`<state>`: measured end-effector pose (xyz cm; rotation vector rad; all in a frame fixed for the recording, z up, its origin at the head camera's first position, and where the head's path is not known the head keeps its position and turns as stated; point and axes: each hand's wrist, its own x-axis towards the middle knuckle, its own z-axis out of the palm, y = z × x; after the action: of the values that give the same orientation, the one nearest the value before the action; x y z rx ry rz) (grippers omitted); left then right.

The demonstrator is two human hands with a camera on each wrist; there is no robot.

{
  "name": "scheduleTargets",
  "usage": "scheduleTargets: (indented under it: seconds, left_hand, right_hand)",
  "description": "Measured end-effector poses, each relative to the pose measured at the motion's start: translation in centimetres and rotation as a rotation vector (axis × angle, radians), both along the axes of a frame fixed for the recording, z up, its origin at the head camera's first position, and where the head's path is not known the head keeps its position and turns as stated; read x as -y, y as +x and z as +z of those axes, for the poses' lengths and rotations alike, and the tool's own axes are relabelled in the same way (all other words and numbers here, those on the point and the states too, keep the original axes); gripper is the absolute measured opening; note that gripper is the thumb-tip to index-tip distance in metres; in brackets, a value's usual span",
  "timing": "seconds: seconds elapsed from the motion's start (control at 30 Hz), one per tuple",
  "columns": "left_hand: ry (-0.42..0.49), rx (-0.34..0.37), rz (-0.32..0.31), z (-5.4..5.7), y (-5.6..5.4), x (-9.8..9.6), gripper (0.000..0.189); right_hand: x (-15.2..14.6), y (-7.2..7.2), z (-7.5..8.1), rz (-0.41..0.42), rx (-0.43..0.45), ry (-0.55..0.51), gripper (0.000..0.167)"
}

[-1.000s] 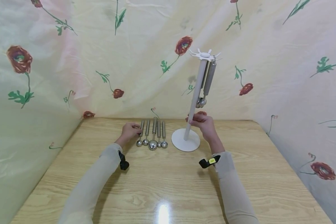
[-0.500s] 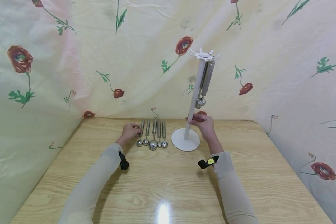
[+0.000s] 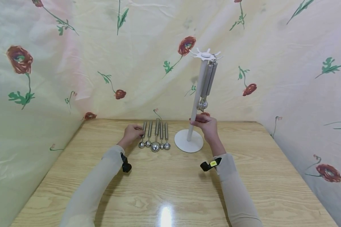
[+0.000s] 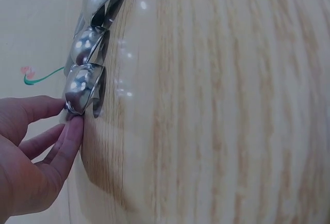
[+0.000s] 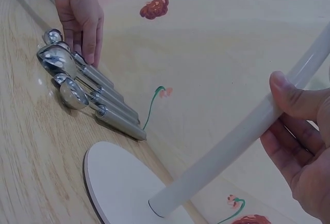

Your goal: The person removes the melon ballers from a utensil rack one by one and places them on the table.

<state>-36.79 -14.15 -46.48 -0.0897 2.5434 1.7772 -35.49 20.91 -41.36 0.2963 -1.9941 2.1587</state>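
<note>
Several steel scoops with round bowls and tube handles lie side by side on the wooden table. My left hand (image 3: 133, 133) pinches the handle of the leftmost scoop (image 3: 141, 145), near its bowl; in the left wrist view thumb and fingertips meet just below that bowl (image 4: 78, 91). My right hand (image 3: 207, 126) grips the lower pole of a white utensil stand (image 3: 197, 94), thumb on the near side and fingers behind. A hooked ring (image 3: 206, 56) tops the stand, and steel scoops (image 3: 208, 78) hang from its right side, partly overlapping.
The stand's round white base (image 3: 182, 142) sits on the table to the right of the scoop row, which includes one larger scoop (image 3: 155, 147) in the middle. Flower-printed cloth (image 3: 145, 47) rises behind the table's back edge and along both sides.
The stand's top has shifted slightly left, and the hanging scoops have swung left, showing more of the rear handle. My left hand and the row of scoops stay put.
</note>
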Motion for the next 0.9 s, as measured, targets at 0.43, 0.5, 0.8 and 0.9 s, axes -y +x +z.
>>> scheduleTargets:
  seconds: [0.43,0.5,0.8,0.9]
  left_hand:
    - [-0.042,-0.007,0.087,1.1,-0.1,-0.3,0.032]
    - [-0.052,-0.047,0.098,1.7,-0.2,-0.8,0.033]
    - [0.076,-0.310,-0.010,6.8,0.7,-5.2,0.028]
    - [0.126,-0.385,-0.077,8.9,1.6,-7.0,0.027]
  right_hand:
    - [-0.3,-0.2,-0.2,0.042,0.026,0.053,0.024]
    - [-0.4,-0.2,-0.2,0.052,0.029,0.060,0.023]
    - [-0.6,-0.3,-0.2,0.084,0.043,0.072,0.023]
    - [-0.5,-0.3,-0.1,0.085,0.048,0.085,0.025]
